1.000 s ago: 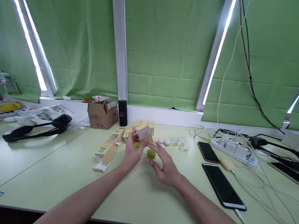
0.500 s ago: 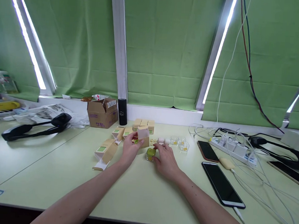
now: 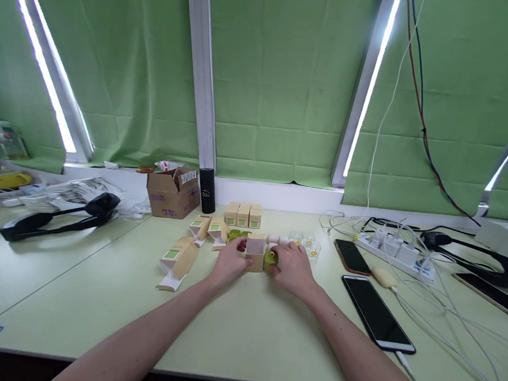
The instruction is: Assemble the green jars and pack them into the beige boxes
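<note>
Matte tan cardboard box [image 3: 254, 263] sits beside a rounded green-topped jar [image 3: 269, 259].

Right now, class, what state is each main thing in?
Small box: open, in left hand
Green jar: in right hand
Front-left carton: lying, flap open
Three back boxes: upright, closed
Cardboard box: flaps open
Black cylinder: upright
Nearest phone: screen dark, cable attached
Power strip: plugs inserted
</note>
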Motion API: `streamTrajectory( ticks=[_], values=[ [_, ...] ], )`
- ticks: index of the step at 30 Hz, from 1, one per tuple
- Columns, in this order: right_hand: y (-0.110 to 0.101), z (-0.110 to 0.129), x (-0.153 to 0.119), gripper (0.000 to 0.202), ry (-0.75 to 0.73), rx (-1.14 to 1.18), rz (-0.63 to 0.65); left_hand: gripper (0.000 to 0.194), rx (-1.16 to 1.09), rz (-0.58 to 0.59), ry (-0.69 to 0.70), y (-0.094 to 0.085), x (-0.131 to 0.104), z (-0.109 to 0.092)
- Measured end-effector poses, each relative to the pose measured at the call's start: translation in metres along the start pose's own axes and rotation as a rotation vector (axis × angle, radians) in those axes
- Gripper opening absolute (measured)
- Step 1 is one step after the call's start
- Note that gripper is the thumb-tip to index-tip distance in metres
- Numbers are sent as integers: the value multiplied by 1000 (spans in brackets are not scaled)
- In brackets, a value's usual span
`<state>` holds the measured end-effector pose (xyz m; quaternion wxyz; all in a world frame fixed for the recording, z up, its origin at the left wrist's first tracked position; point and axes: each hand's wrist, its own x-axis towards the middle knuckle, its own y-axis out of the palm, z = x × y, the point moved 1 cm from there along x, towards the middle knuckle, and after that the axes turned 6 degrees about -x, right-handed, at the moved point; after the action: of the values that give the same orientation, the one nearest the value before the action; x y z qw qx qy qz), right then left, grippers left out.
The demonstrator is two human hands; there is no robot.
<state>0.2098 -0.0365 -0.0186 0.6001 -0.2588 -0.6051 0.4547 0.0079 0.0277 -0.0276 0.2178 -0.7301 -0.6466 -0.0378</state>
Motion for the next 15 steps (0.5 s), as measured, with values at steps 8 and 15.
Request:
streamTrajectory(
  ticks=[8,15],
  values=[
    [-11,-7,4,23,125,137,-129,16,-77,-119,292,-6,-8,-22],
    [-18,-10,4,30,217,498,-400,15,-17,-65,280,-2,-8,-22]
  ],
)
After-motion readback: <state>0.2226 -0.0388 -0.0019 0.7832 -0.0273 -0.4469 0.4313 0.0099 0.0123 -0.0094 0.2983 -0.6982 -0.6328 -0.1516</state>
